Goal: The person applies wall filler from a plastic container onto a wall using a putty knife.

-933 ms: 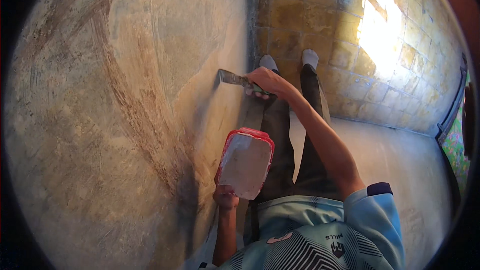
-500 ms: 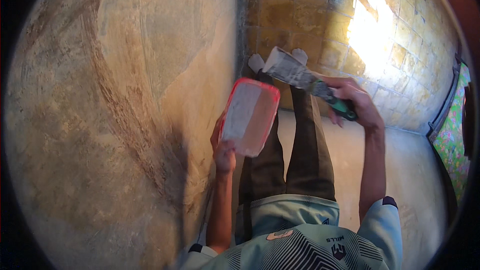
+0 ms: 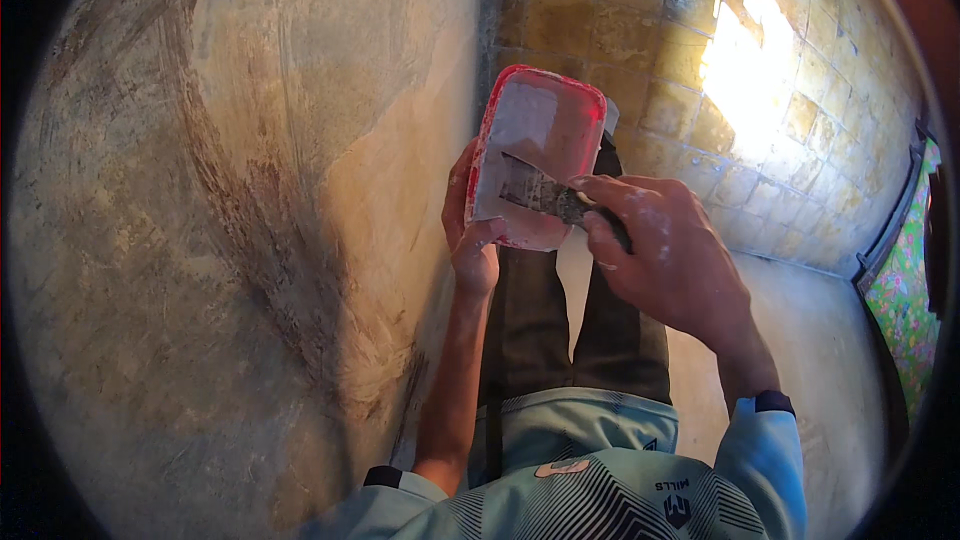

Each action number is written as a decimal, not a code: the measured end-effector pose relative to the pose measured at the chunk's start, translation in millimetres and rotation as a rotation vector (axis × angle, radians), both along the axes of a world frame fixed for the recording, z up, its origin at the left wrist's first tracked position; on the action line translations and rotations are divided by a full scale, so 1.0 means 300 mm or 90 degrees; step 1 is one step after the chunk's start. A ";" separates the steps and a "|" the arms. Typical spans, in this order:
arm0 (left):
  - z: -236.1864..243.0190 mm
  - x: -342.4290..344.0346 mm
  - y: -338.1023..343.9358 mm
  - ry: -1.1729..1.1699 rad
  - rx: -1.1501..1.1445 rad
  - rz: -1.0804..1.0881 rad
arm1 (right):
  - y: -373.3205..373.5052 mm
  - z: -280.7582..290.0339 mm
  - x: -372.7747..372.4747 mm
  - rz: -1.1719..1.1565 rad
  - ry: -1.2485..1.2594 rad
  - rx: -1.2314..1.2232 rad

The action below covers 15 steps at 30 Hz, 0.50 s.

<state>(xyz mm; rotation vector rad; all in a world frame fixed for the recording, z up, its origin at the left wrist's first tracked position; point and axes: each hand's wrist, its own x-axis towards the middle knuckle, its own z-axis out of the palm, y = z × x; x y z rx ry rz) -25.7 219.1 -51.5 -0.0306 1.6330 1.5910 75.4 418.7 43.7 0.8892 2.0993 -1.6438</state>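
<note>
A red-rimmed plastic container (image 3: pixel 537 115) with pale grey paste inside is held up in my left hand (image 3: pixel 472 220), whose thumb presses on its lower left edge. My right hand (image 3: pixel 655 240) grips a putty knife (image 3: pixel 530 187) by its handle, with the dirty blade down in the paste in the lower part of the container. White smears mark the skin of my hands. The knife's handle is mostly hidden behind my fingers.
A rough plastered wall (image 3: pixel 200 240) with streaked patches rises on my left. Yellowish floor tiles (image 3: pixel 630 0) carry a bright patch of sunlight. My dark-trousered legs (image 3: pixel 525 320) stand below. A green floral cloth (image 3: pixel 900 290) is at the right edge.
The putty knife has left the wall, swung up to the right and then dipped into the container. My left hand has raised the container toward the top of the view.
</note>
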 end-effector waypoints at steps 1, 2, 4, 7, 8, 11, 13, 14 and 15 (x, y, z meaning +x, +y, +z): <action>0.001 0.000 0.008 0.002 0.010 -0.016 | -0.001 -0.002 -0.011 0.000 -0.001 0.000; 0.000 0.002 0.009 0.001 0.010 -0.017 | -0.003 -0.003 -0.022 0.021 -0.024 -0.018; 0.000 0.002 0.006 0.002 0.014 -0.012 | -0.010 -0.005 -0.041 0.043 -0.048 -0.038; 0.005 -0.003 -0.003 -0.006 0.001 -0.004 | -0.026 -0.016 -0.052 0.021 -0.056 -0.052; 0.006 -0.005 -0.002 -0.007 0.000 -0.004 | -0.039 -0.030 -0.045 0.000 -0.043 -0.032; 0.020 -0.011 0.012 0.018 0.006 -0.036 | -0.020 -0.055 -0.044 -0.002 -0.020 -0.022; 0.030 -0.018 0.015 0.028 -0.008 -0.052 | 0.003 -0.079 -0.044 0.016 -0.008 -0.033; 0.028 -0.020 0.003 0.030 -0.009 -0.052 | 0.010 -0.093 -0.039 -0.006 -0.030 -0.085; 0.020 -0.020 -0.019 0.002 -0.015 -0.026 | 0.016 -0.103 -0.034 -0.028 -0.052 -0.138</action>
